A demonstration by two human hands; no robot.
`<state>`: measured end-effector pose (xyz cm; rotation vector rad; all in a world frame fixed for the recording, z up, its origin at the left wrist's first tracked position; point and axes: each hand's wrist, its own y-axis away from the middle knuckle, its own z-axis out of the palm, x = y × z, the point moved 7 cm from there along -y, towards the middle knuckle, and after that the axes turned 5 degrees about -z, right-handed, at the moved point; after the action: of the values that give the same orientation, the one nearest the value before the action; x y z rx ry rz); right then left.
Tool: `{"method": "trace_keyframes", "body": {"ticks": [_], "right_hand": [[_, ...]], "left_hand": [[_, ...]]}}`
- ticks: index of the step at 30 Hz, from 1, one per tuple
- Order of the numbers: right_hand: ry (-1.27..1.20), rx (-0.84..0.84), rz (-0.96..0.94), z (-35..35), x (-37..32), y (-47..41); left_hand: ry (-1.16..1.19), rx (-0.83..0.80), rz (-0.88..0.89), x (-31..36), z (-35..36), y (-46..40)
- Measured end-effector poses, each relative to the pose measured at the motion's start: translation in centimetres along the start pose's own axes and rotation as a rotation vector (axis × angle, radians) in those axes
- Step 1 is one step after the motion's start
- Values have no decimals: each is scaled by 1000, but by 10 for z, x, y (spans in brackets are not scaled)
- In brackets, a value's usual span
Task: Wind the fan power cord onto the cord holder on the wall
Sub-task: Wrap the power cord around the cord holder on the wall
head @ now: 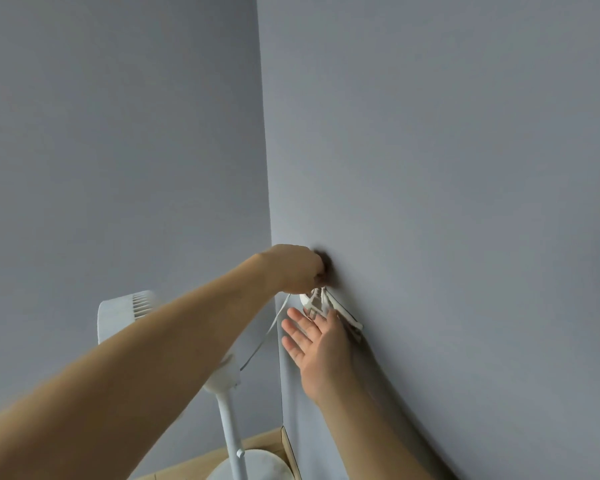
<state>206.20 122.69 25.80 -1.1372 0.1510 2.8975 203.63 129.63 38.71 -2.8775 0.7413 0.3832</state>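
A white cord holder (343, 315) is fixed low on the grey wall to the right of the corner, with white cord loops (314, 303) around its upper end. My left hand (297, 268) is closed against the wall just above the holder, pinching the white power cord (267, 332), which hangs down-left towards the fan. My right hand (314, 339) lies flat with fingers spread just below and left of the holder, its fingertips touching the wound cord. The white pedestal fan (125, 313) stands behind my left forearm, partly hidden by it.
The fan's white pole (231, 434) and round base (257, 465) stand on a wooden floor (257, 441) in the corner. Grey walls (447, 168) meet at a vertical corner line above my left hand.
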Motion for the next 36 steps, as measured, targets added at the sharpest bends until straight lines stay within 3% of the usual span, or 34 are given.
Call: {"method": "trace_keyframes", "body": {"ticks": [7,12,18,20,24,28,36], "right_hand": [[60,71,-53,-4,6,-1],[-93,171,9,-10,16,-2],[-231,230,59,-18,25,-3],[-250,251,41,-23,25,-7],[-244,270,34,-30,29,-14],[-274,303,45,-31,36,-23],[-325,297,89,-34,49,-48]], "left_hand": [[144,32,60,1,10,0],[461,203,-44,-26,15,4],[823,287,-163,-33,54,5],[851,339,-200,-36,57,4],[674,453,-338,-46,64,3],[840,410,-401,-52,71,3],[883,350,-409,-51,65,-7]]}}
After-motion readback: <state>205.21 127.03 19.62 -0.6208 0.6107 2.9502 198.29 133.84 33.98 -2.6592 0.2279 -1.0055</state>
